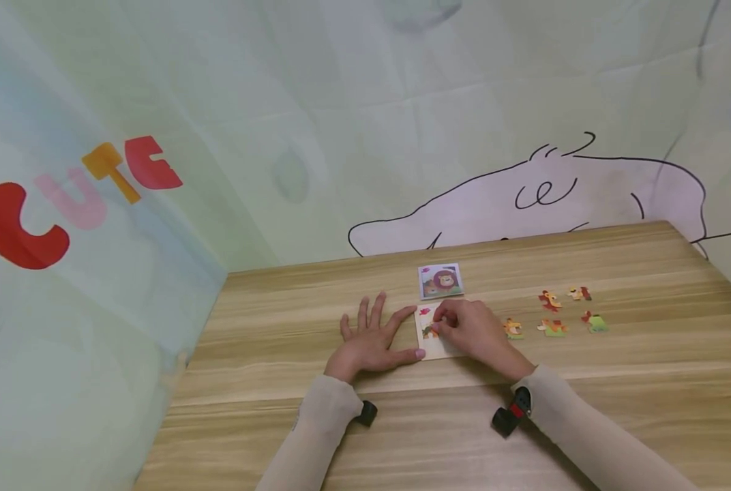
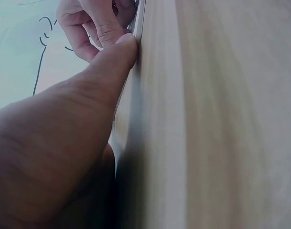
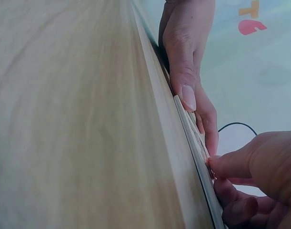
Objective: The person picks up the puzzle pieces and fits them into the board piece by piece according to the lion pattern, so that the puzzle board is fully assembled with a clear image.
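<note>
A pale puzzle board [image 1: 440,350] lies flat on the table, with a pink shape and colourful pieces in its left part. My left hand [image 1: 371,343] rests with fingers spread, its thumb and index fingertips at the board's left edge. Over the middle of the board, my right hand [image 1: 477,332] has curled fingers and pinches a small puzzle piece [image 1: 436,318], mostly hidden by the fingertips. In the right wrist view, the right thumb [image 3: 233,163] is right at the board's surface, while the left thumb [image 3: 188,95] presses at its corner.
Just behind the board lies a picture card [image 1: 441,281] with a lion. Several loose puzzle pieces [image 1: 552,328] are spread to the right of my right hand on the wood-grain table [image 1: 267,341]. A printed cloth wall [image 1: 316,136] borders the table's back and left.
</note>
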Action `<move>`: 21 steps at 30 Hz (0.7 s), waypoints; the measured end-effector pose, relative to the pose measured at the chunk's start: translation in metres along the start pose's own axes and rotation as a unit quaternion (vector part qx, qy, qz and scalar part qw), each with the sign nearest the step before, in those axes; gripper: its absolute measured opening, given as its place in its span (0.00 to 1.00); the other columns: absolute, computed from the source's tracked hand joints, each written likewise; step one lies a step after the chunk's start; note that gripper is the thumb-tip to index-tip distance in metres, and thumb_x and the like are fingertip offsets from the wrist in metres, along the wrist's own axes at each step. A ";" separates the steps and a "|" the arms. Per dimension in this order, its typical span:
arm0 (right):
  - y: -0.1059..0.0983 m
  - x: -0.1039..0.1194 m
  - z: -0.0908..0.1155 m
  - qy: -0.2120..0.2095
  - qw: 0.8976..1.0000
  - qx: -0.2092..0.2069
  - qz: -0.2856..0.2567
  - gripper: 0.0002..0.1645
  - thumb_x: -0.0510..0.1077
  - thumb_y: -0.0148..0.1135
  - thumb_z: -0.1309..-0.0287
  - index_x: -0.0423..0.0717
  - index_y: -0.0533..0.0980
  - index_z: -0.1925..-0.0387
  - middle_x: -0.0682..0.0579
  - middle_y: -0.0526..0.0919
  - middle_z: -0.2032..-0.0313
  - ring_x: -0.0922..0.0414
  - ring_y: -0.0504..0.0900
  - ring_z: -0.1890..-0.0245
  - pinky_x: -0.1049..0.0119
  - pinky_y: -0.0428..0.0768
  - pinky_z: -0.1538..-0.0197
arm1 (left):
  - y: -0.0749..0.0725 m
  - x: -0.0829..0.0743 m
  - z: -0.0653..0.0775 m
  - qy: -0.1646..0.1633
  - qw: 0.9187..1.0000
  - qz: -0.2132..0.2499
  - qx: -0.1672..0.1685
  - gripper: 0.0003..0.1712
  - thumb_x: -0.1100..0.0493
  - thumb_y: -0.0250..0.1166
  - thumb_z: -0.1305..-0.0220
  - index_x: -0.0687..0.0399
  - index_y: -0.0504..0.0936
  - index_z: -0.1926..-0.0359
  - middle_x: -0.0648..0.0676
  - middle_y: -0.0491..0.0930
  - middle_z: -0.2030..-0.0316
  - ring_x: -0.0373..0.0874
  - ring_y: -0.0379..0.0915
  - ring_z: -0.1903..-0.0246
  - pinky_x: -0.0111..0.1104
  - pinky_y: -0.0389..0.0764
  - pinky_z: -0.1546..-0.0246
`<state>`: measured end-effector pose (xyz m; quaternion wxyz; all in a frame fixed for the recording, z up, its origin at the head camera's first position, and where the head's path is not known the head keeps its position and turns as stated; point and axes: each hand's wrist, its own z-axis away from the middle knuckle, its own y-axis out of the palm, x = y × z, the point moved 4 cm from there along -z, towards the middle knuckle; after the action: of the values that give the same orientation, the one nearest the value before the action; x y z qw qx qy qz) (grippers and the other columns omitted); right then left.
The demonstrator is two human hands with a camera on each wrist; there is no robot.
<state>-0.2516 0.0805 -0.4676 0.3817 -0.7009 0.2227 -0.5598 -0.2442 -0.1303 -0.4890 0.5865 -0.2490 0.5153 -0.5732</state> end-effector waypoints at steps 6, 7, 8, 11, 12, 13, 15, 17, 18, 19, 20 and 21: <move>-0.001 -0.002 -0.001 0.000 1.000 -0.002 -0.017 0.05 0.48 0.73 0.33 0.52 0.87 0.63 0.58 0.78 0.79 0.61 0.70 0.77 0.67 0.64 0.72 | 0.000 0.000 0.000 0.002 1.000 0.003 0.000 0.52 0.15 0.57 0.36 0.08 0.45 0.17 0.53 0.21 0.12 0.66 0.14 0.14 0.80 0.27 0.26; -0.002 -0.003 -0.001 0.000 1.000 -0.003 -0.022 0.05 0.49 0.73 0.33 0.52 0.87 0.63 0.58 0.79 0.78 0.60 0.71 0.76 0.67 0.65 0.70 | 0.000 0.000 0.000 0.002 1.000 0.003 0.000 0.52 0.16 0.57 0.36 0.08 0.45 0.17 0.53 0.21 0.12 0.66 0.14 0.14 0.80 0.27 0.26; -0.002 -0.004 -0.002 0.002 1.000 -0.003 -0.029 0.05 0.49 0.72 0.32 0.52 0.87 0.63 0.57 0.80 0.77 0.60 0.72 0.75 0.67 0.66 0.69 | 0.000 0.001 0.000 0.002 1.000 0.003 -0.001 0.52 0.16 0.57 0.36 0.08 0.45 0.17 0.53 0.21 0.12 0.66 0.14 0.14 0.80 0.28 0.26; -0.005 -0.007 -0.004 0.002 0.999 -0.006 -0.045 0.05 0.47 0.71 0.31 0.51 0.87 0.61 0.54 0.85 0.74 0.58 0.75 0.72 0.66 0.70 0.66 | 0.001 0.001 -0.001 0.002 1.000 0.001 -0.003 0.52 0.15 0.57 0.37 0.08 0.45 0.17 0.53 0.21 0.12 0.66 0.15 0.14 0.80 0.29 0.26; -0.007 -0.009 -0.005 0.002 0.999 -0.004 -0.050 0.05 0.46 0.70 0.30 0.50 0.88 0.61 0.53 0.86 0.73 0.58 0.76 0.72 0.65 0.71 0.66 | 0.001 0.001 -0.001 0.003 1.000 0.000 -0.003 0.52 0.15 0.57 0.37 0.08 0.45 0.17 0.53 0.21 0.12 0.66 0.15 0.14 0.80 0.29 0.26; -0.009 -0.010 -0.005 0.003 0.998 -0.001 -0.055 0.05 0.46 0.70 0.30 0.49 0.88 0.60 0.52 0.86 0.72 0.57 0.76 0.71 0.65 0.72 0.66 | 0.002 0.002 -0.001 0.003 1.000 -0.001 -0.004 0.52 0.15 0.57 0.37 0.07 0.45 0.17 0.53 0.22 0.12 0.66 0.15 0.14 0.80 0.29 0.26; -0.015 -0.013 -0.006 0.005 0.998 0.007 -0.057 0.06 0.45 0.68 0.29 0.49 0.88 0.58 0.51 0.87 0.70 0.57 0.77 0.71 0.66 0.72 0.67 | 0.002 0.002 -0.002 0.003 1.000 -0.001 -0.005 0.53 0.14 0.57 0.37 0.07 0.44 0.17 0.54 0.22 0.12 0.66 0.15 0.14 0.81 0.30 0.26; -0.021 -0.015 -0.006 0.007 0.998 0.017 -0.056 0.07 0.45 0.68 0.28 0.48 0.88 0.58 0.50 0.87 0.69 0.56 0.77 0.70 0.66 0.72 0.68 | 0.002 0.002 -0.002 0.003 1.000 -0.002 -0.005 0.53 0.14 0.56 0.38 0.06 0.44 0.18 0.53 0.22 0.12 0.66 0.16 0.14 0.80 0.30 0.26; -0.025 -0.016 -0.007 0.008 0.998 0.022 -0.056 0.07 0.45 0.67 0.28 0.48 0.88 0.58 0.49 0.87 0.69 0.56 0.77 0.70 0.66 0.73 0.68 | 0.002 0.001 -0.002 0.003 1.000 -0.002 -0.004 0.53 0.14 0.56 0.38 0.06 0.43 0.18 0.53 0.21 0.12 0.66 0.15 0.14 0.80 0.30 0.26; -0.028 -0.018 -0.007 0.009 0.998 0.029 -0.053 0.07 0.45 0.67 0.28 0.48 0.88 0.58 0.49 0.88 0.68 0.56 0.77 0.70 0.66 0.73 0.69 | 0.002 0.001 -0.002 0.003 1.000 -0.002 -0.004 0.53 0.14 0.56 0.38 0.06 0.43 0.18 0.53 0.21 0.12 0.66 0.15 0.14 0.80 0.30 0.26; -0.032 -0.020 -0.008 0.010 0.998 0.035 -0.049 0.07 0.45 0.67 0.28 0.48 0.87 0.58 0.49 0.88 0.68 0.56 0.77 0.70 0.65 0.73 0.68 | 0.001 0.001 -0.002 0.003 1.000 -0.002 -0.004 0.53 0.14 0.56 0.37 0.06 0.43 0.18 0.53 0.21 0.12 0.66 0.15 0.14 0.80 0.29 0.26; -0.036 -0.022 -0.008 0.011 0.998 0.042 -0.047 0.08 0.45 0.66 0.28 0.47 0.87 0.58 0.49 0.87 0.68 0.56 0.77 0.70 0.65 0.73 0.68 | 0.001 0.001 -0.002 0.003 1.000 -0.002 -0.004 0.53 0.14 0.56 0.37 0.06 0.43 0.18 0.53 0.21 0.12 0.66 0.15 0.14 0.80 0.29 0.26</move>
<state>-0.2697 0.1159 -0.4521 0.3816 -0.6879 0.1693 -0.5937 -0.2453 -0.1306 -0.4911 0.5833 -0.2505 0.5185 -0.5728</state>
